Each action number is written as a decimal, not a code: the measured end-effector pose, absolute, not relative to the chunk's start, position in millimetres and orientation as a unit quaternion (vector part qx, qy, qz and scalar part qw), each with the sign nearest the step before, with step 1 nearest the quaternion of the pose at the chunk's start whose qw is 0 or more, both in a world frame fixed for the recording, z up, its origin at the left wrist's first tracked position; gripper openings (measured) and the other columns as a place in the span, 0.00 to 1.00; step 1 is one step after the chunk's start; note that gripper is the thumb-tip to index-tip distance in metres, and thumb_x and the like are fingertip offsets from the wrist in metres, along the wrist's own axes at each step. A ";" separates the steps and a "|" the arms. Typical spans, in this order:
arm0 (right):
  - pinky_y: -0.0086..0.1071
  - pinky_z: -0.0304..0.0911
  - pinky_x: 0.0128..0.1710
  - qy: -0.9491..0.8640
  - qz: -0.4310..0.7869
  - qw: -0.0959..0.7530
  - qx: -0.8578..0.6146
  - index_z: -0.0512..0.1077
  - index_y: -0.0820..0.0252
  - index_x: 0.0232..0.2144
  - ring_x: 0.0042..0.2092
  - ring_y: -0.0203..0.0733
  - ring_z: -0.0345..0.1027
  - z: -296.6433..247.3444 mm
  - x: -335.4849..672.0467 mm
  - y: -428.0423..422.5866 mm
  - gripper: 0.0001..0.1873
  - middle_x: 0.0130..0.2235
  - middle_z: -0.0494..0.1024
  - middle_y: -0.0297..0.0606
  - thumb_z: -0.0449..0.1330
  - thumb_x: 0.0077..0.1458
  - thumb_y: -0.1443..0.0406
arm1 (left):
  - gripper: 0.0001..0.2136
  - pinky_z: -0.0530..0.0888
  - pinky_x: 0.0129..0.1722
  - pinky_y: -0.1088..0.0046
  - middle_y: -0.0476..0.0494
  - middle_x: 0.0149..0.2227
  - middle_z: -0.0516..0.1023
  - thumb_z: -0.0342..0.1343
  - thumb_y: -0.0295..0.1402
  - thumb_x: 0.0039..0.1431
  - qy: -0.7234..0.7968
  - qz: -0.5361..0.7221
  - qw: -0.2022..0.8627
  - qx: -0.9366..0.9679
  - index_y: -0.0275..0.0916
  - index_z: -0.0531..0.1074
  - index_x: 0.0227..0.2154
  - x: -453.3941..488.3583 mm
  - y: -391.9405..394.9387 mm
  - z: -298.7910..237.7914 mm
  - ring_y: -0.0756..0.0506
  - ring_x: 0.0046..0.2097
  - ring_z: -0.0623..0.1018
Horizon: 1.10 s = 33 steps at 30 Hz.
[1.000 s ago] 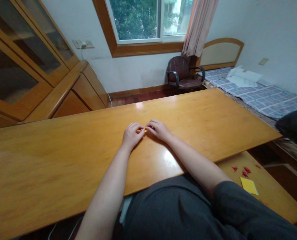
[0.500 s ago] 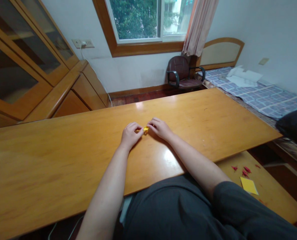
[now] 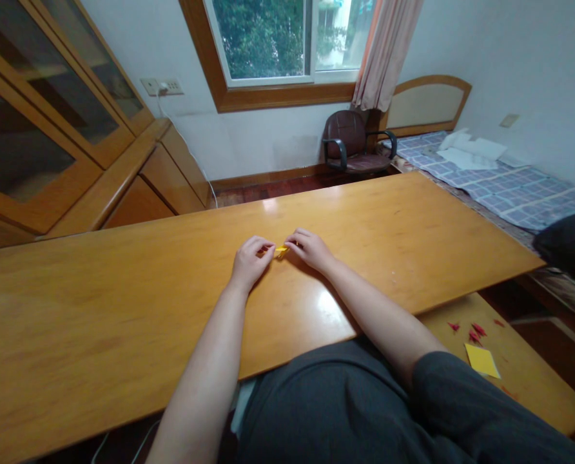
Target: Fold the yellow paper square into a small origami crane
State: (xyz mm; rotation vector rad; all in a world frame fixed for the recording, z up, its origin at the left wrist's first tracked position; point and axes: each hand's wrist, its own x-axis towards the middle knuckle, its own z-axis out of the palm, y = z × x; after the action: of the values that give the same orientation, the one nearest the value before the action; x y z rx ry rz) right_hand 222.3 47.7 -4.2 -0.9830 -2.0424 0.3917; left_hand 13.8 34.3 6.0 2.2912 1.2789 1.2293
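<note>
A small folded piece of yellow paper lies on the long wooden table, near its middle. My left hand pinches the paper's left end with curled fingers. From the right, my right hand pinches its other end. Both hands rest on the tabletop, and most of the paper is hidden between the fingertips.
A lower wooden bench at the right carries a yellow paper square and several small red paper pieces. A dark armchair stands under the window. Wooden cabinets line the left; a bed runs along the right.
My hands have drawn slightly apart, so more of the yellow paper shows between the fingertips than a second ago. Its position on the table is the same.
</note>
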 end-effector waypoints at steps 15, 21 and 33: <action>0.27 0.61 0.38 -0.828 0.127 0.380 -0.393 0.76 0.60 0.36 0.36 0.35 0.68 -1.0 217.4 39.8 0.10 0.36 0.74 0.39 0.56 0.63 0.62 | 0.06 0.70 0.41 0.69 0.45 0.32 0.76 0.55 0.33 0.60 0.437 0.358 0.061 0.823 0.40 0.76 0.31 15.6 33.9 2.9 0.46 0.38 0.74; 0.26 0.58 0.33 -0.836 0.071 0.337 -0.427 0.77 0.57 0.36 0.34 0.34 0.68 0.3 215.0 35.5 0.10 0.36 0.75 0.38 0.58 0.61 0.60 | 0.07 0.69 0.41 0.67 0.43 0.33 0.76 0.54 0.33 0.61 0.436 0.318 0.021 0.842 0.40 0.76 0.31 17.8 32.2 4.6 0.44 0.39 0.73; 0.28 0.54 0.29 -0.845 0.024 0.333 -0.417 0.79 0.57 0.32 0.30 0.34 0.66 -2.3 215.2 39.1 0.10 0.31 0.75 0.37 0.58 0.59 0.62 | 0.07 0.68 0.39 0.68 0.43 0.31 0.74 0.54 0.33 0.61 0.435 0.291 -0.015 0.852 0.40 0.73 0.28 17.2 31.7 9.0 0.44 0.38 0.73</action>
State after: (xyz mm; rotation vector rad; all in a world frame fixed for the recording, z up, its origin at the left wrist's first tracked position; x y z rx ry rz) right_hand 215.2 39.1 -2.3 -1.0901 -2.2069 0.0617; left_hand 17.2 31.7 9.0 2.7013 1.3805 0.9229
